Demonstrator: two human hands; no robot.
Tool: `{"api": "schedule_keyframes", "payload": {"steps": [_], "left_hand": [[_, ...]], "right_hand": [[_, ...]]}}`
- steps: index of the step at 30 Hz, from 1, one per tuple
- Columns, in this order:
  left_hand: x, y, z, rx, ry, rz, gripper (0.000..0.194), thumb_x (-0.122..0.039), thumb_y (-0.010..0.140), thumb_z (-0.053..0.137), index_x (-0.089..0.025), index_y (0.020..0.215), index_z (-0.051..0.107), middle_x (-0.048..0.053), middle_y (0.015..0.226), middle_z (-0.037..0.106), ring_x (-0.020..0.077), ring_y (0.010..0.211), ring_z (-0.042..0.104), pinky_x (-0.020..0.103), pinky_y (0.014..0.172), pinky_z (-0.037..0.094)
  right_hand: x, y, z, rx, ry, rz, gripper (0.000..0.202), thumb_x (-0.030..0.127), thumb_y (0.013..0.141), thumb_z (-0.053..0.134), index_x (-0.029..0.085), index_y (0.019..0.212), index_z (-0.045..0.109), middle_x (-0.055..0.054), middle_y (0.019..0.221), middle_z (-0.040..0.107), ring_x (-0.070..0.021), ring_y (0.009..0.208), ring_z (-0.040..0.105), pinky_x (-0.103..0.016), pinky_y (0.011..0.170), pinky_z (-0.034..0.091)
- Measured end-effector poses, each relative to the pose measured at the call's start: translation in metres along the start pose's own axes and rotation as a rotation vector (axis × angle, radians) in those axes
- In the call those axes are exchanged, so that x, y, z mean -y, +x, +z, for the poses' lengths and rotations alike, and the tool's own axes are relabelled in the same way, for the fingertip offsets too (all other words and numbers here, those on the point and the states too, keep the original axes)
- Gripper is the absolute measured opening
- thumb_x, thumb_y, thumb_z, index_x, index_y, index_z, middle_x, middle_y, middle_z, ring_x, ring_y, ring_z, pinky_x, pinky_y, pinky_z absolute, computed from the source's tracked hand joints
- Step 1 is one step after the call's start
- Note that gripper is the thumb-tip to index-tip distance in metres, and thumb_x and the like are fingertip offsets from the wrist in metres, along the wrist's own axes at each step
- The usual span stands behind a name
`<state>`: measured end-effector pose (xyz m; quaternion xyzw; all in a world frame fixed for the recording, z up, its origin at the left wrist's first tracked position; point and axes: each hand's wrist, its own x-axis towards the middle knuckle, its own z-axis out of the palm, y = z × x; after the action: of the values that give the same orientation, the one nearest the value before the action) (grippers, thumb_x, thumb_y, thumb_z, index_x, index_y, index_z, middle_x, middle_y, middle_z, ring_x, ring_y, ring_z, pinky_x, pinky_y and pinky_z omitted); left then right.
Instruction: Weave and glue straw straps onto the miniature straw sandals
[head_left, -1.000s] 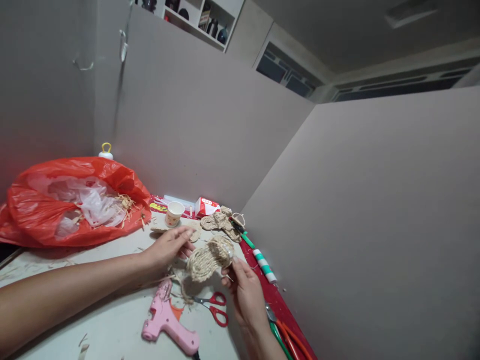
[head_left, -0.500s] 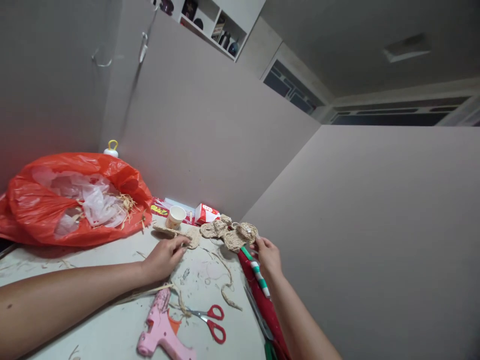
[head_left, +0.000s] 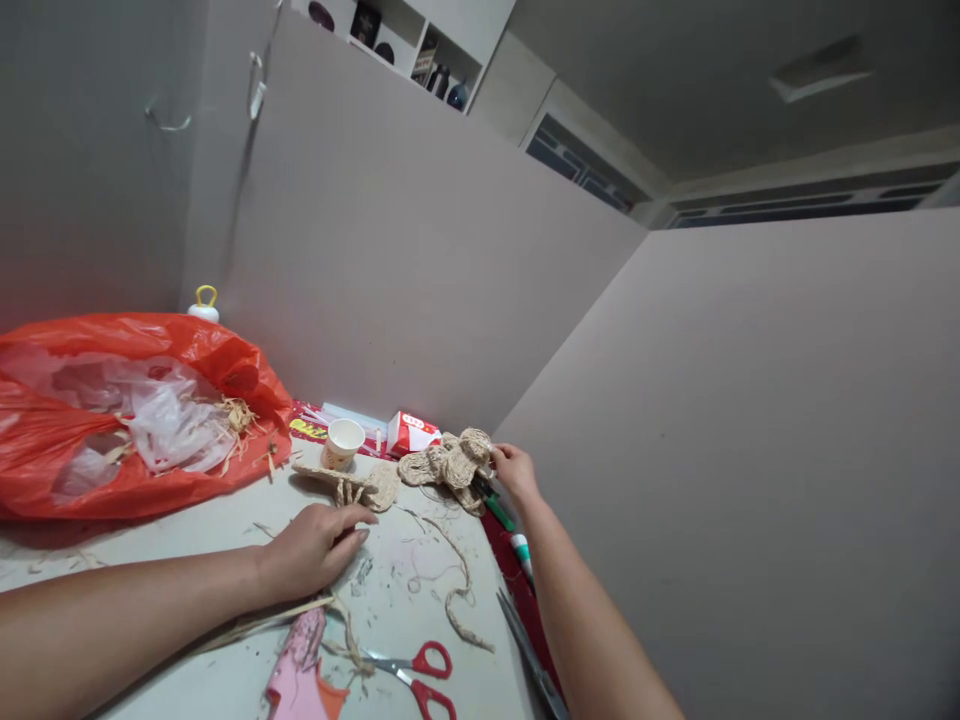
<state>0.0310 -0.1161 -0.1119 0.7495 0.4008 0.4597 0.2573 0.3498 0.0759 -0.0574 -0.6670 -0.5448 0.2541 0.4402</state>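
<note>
My right hand (head_left: 517, 474) pinches the edge of a small braided-straw slipper (head_left: 474, 446), which is tilted up over other straw slippers (head_left: 418, 467) at the table's back right corner. My left hand (head_left: 319, 545) rests on the table with its thumb and forefinger a little apart and nothing visible between them. Just beyond its fingertips lies another straw slipper with a strap (head_left: 334, 477), beside a flat oval straw sole (head_left: 384, 486). A straw braid (head_left: 457, 600) curls over the table between my forearms.
Red-handled scissors (head_left: 420, 675) and a pink glue gun (head_left: 296, 670) lie at the front. A red plastic bag (head_left: 255, 400) fills the left side. A paper cup (head_left: 344, 445) and red-and-white box (head_left: 411, 434) stand behind. Green-handled pliers (head_left: 499, 513) and a grey blade (head_left: 529, 650) lie at right.
My right hand has lifted and tilted the slipper up and to the left. My left hand has come off the strapped slipper and drawn back. The view has shifted slightly.
</note>
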Motion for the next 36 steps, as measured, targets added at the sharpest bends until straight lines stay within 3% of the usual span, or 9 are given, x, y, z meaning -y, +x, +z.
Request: {"api": "schedule_keyframes", "payload": {"steps": [5, 11, 16, 20, 22, 28, 31, 34, 36], "left_hand": [[0.007, -0.002, 0.003, 0.023, 0.092, 0.074, 0.029, -0.027, 0.088, 0.049, -0.026, 0.11, 0.068, 0.007, 0.095, 0.075, 0.0214, 0.08, 0.068, 0.029, 0.073, 0.047], [0.011, -0.002, 0.003, 0.032, 0.146, 0.113, 0.029, -0.027, 0.088, 0.049, -0.026, 0.111, 0.067, 0.006, 0.088, 0.075, 0.021, 0.076, 0.069, 0.028, 0.071, 0.048], [0.011, -0.002, 0.001, 0.058, 0.167, 0.12, 0.03, -0.025, 0.089, 0.046, -0.024, 0.114, 0.064, 0.007, 0.094, 0.075, 0.0213, 0.082, 0.069, 0.029, 0.073, 0.048], [0.014, -0.001, 0.002, 0.033, 0.115, 0.151, 0.032, -0.019, 0.083, 0.049, -0.021, 0.111, 0.065, 0.009, 0.103, 0.073, 0.0224, 0.091, 0.068, 0.031, 0.08, 0.049], [0.015, 0.0, 0.004, 0.023, 0.077, 0.161, 0.031, -0.018, 0.081, 0.05, -0.02, 0.108, 0.066, 0.01, 0.105, 0.073, 0.0229, 0.093, 0.067, 0.033, 0.083, 0.049], [0.01, 0.0, 0.0, -0.01, -0.093, 0.116, 0.025, -0.02, 0.08, 0.053, -0.021, 0.099, 0.07, 0.009, 0.1, 0.072, 0.0226, 0.093, 0.065, 0.034, 0.086, 0.046], [0.002, 0.0, -0.003, -0.04, -0.222, 0.031, 0.023, -0.024, 0.082, 0.054, -0.019, 0.099, 0.068, 0.006, 0.083, 0.071, 0.0198, 0.08, 0.065, 0.031, 0.078, 0.048], [-0.006, 0.002, -0.003, -0.041, -0.387, -0.096, 0.029, -0.033, 0.085, 0.051, -0.016, 0.105, 0.062, 0.0, 0.062, 0.063, 0.0159, 0.057, 0.059, 0.026, 0.059, 0.047], [-0.011, 0.004, -0.003, -0.019, -0.499, -0.186, 0.034, -0.038, 0.084, 0.052, -0.014, 0.108, 0.058, 0.0, 0.06, 0.062, 0.0147, 0.051, 0.057, 0.025, 0.053, 0.045]], "right_hand": [[-0.001, 0.01, -0.002, -0.024, -0.014, -0.06, 0.032, 0.032, 0.091, 0.06, 0.016, 0.119, 0.057, -0.008, 0.12, 0.059, -0.024, 0.099, 0.061, -0.042, 0.081, 0.053], [0.003, -0.003, 0.001, -0.063, 0.023, -0.094, 0.032, 0.031, 0.091, 0.06, 0.016, 0.119, 0.057, -0.008, 0.121, 0.058, -0.0236, 0.099, 0.061, -0.042, 0.081, 0.054], [0.017, -0.027, -0.019, -0.127, 0.043, -0.126, 0.03, 0.031, 0.092, 0.058, 0.018, 0.119, 0.057, -0.008, 0.122, 0.058, -0.0227, 0.1, 0.061, -0.042, 0.082, 0.053], [0.032, -0.074, -0.025, -0.157, 0.091, -0.199, 0.031, 0.031, 0.092, 0.058, 0.017, 0.12, 0.056, -0.009, 0.119, 0.059, -0.0221, 0.098, 0.062, -0.042, 0.081, 0.054], [0.035, -0.111, -0.013, -0.127, 0.116, -0.243, 0.03, 0.033, 0.093, 0.057, 0.016, 0.118, 0.056, -0.008, 0.114, 0.061, -0.0204, 0.092, 0.063, -0.039, 0.077, 0.054], [0.038, -0.223, 0.048, 0.164, 0.082, -0.425, 0.025, 0.033, 0.088, 0.058, 0.018, 0.106, 0.067, -0.005, 0.088, 0.071, -0.0199, 0.074, 0.066, -0.031, 0.063, 0.054], [0.042, -0.245, 0.069, 0.228, 0.018, -0.516, 0.021, 0.029, 0.084, 0.06, 0.019, 0.1, 0.07, -0.005, 0.086, 0.073, -0.02, 0.076, 0.066, -0.031, 0.069, 0.052], [0.048, -0.248, 0.08, 0.24, -0.06, -0.586, 0.015, 0.027, 0.084, 0.062, 0.017, 0.091, 0.071, -0.004, 0.08, 0.072, -0.0179, 0.072, 0.065, -0.031, 0.068, 0.051], [0.052, -0.248, 0.082, 0.229, -0.107, -0.635, 0.012, 0.026, 0.085, 0.062, 0.016, 0.084, 0.07, -0.003, 0.076, 0.071, -0.0168, 0.069, 0.064, -0.031, 0.067, 0.049]]}}
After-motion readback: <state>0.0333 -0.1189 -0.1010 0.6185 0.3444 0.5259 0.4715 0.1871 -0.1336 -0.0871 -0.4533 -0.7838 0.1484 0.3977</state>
